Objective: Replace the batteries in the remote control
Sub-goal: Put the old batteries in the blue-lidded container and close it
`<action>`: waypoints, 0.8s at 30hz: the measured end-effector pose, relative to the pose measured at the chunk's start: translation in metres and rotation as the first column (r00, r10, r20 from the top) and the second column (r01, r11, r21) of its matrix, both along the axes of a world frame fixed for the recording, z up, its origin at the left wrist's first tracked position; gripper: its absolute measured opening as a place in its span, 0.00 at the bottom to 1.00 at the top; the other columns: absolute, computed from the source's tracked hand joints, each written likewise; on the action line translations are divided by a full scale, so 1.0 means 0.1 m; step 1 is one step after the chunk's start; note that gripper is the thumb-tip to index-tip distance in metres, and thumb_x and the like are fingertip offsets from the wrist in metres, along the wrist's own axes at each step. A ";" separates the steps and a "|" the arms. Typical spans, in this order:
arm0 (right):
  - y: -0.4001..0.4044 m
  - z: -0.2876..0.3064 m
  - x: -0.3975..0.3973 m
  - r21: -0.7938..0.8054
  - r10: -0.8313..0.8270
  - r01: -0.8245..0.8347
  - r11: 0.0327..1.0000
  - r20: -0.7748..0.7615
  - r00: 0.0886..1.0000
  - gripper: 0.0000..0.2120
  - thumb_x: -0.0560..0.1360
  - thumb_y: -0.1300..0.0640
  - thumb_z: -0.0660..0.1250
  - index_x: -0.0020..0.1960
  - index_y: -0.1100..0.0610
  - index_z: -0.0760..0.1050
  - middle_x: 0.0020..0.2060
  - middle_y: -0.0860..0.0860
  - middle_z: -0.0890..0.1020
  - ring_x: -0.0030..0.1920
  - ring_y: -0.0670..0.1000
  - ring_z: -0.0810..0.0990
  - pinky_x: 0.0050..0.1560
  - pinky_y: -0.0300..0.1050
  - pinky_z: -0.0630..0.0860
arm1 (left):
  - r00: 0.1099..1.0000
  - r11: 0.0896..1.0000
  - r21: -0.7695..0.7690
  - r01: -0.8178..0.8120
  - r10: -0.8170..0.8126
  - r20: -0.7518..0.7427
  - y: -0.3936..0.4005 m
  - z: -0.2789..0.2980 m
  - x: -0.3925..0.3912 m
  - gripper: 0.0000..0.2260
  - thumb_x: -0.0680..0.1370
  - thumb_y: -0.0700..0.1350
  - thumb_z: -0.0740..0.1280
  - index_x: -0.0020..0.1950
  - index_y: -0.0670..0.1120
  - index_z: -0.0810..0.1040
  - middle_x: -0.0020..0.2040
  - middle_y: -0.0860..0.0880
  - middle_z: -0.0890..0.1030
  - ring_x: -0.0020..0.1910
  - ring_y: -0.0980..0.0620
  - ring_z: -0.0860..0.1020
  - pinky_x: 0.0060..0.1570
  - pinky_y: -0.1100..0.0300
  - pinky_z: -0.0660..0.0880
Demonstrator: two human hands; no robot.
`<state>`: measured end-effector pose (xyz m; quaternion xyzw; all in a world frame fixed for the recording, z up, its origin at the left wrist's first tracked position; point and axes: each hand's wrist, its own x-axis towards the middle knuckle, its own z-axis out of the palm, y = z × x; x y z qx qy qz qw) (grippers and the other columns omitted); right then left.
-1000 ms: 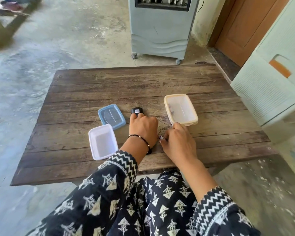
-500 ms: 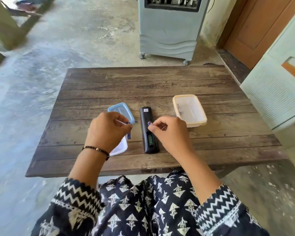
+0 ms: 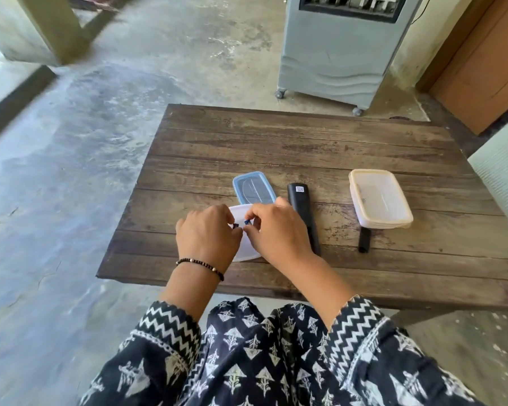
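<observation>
Both hands meet over the white container, pinching small batteries.

Most of the white container [image 3: 241,253] is hidden under the knuckles, and the batteries themselves barely show: a dark end [image 3: 235,226] peeks from the left hand [image 3: 207,234], a blue tip [image 3: 247,221] from the right hand [image 3: 277,230], probably one cell each, though the view is too tight to be sure. Fingers of both hands are curled in, thumb against forefinger, pinching those cells, tips nearly touching each other. Just right of the right hand's fingers lies the remote control [image 3: 303,213], back up on the tabletop [image 3: 305,142], partly covered by that hand. Its black cover [image 3: 364,240] lies farther right, below the cream container [image 3: 379,199]. The blue lid [image 3: 254,187] lies just beyond the fingers. Wrists angle inward, backs of the hands up.
</observation>
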<state>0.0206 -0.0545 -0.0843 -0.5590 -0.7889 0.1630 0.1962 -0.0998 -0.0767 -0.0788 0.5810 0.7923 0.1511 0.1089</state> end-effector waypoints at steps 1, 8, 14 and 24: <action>-0.01 0.00 -0.01 0.053 0.021 -0.023 0.998 0.035 0.999 0.06 0.72 0.55 0.68 0.48 0.54 0.79 0.42 0.53 0.81 0.49 0.53 0.74 0.36 0.44 0.72 | 0.999 1.000 0.020 0.013 -0.012 -0.037 -0.01 -0.01 0.01 0.08 0.71 0.50 0.65 0.47 0.51 0.80 0.44 0.49 0.83 0.50 0.45 0.77 0.48 0.55 0.68; -0.06 -0.09 -0.01 0.177 0.027 -0.052 0.983 0.141 0.990 0.05 0.69 0.60 0.70 0.42 0.60 0.81 0.40 0.54 0.78 0.47 0.56 0.72 0.41 0.47 0.74 | 1.000 0.997 0.074 0.010 -0.011 0.013 -0.07 -0.10 0.05 0.09 0.73 0.47 0.65 0.49 0.47 0.80 0.46 0.48 0.83 0.50 0.44 0.76 0.45 0.54 0.74; 0.08 -0.02 0.11 0.036 0.004 -0.003 0.999 -0.042 0.999 0.08 0.72 0.62 0.65 0.51 0.57 0.80 0.46 0.53 0.78 0.51 0.53 0.71 0.45 0.44 0.70 | 0.970 0.977 0.213 -0.001 -0.051 0.239 -0.12 -0.11 -0.11 0.14 0.70 0.46 0.70 0.55 0.47 0.76 0.50 0.49 0.79 0.49 0.47 0.77 0.45 0.58 0.71; 0.93 0.15 0.10 -0.388 0.361 -0.216 0.896 0.352 0.864 0.42 0.68 0.66 0.65 0.75 0.52 0.47 0.75 0.51 0.54 0.74 0.53 0.47 0.73 0.54 0.49 | 0.846 0.942 0.022 0.336 -0.312 0.432 -0.29 -0.28 -0.31 0.56 0.56 0.54 0.80 0.75 0.48 0.51 0.75 0.50 0.58 0.74 0.53 0.56 0.73 0.55 0.55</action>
